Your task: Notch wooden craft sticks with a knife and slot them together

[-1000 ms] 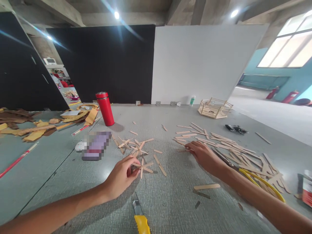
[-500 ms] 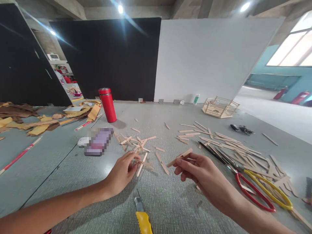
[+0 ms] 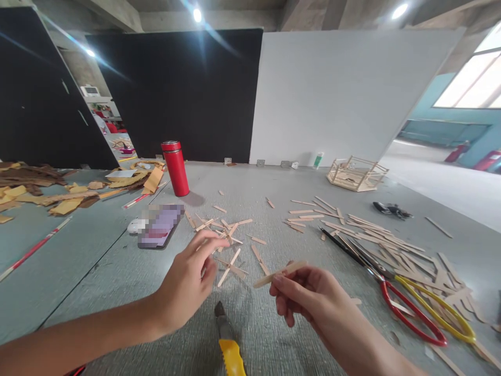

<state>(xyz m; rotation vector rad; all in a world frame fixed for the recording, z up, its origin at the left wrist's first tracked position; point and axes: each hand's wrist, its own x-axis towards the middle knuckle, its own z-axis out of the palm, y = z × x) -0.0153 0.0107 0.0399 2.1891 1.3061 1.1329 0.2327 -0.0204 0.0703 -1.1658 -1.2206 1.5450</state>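
My right hand (image 3: 309,292) pinches a wooden craft stick (image 3: 263,281) between thumb and fingers, holding it above the table with one end pointing left. My left hand (image 3: 188,279) hovers with its thumb and fingers apart and nothing visible between them. Just right of its fingertips, two crossed sticks (image 3: 230,267) lie on the table. Behind them is a loose pile of short sticks (image 3: 230,230), partly hidden by my left fingers. A single stick (image 3: 258,257) rests between my two hands. Nearer to me lies a yellow utility knife (image 3: 230,355), blade pointing away.
Scissors with red and yellow handles (image 3: 415,313) and many sticks (image 3: 391,245) lie at right. A stick-built frame (image 3: 357,175) stands at the back right. A red flask (image 3: 175,169), a phone (image 3: 166,227) and a white mouse (image 3: 135,226) are at left, near wood scraps (image 3: 70,203).
My left hand has let go of the crossed sticks and drawn back to the left, its fingers spreading. My right hand has come slightly nearer to me with its stick, which now lies flatter.
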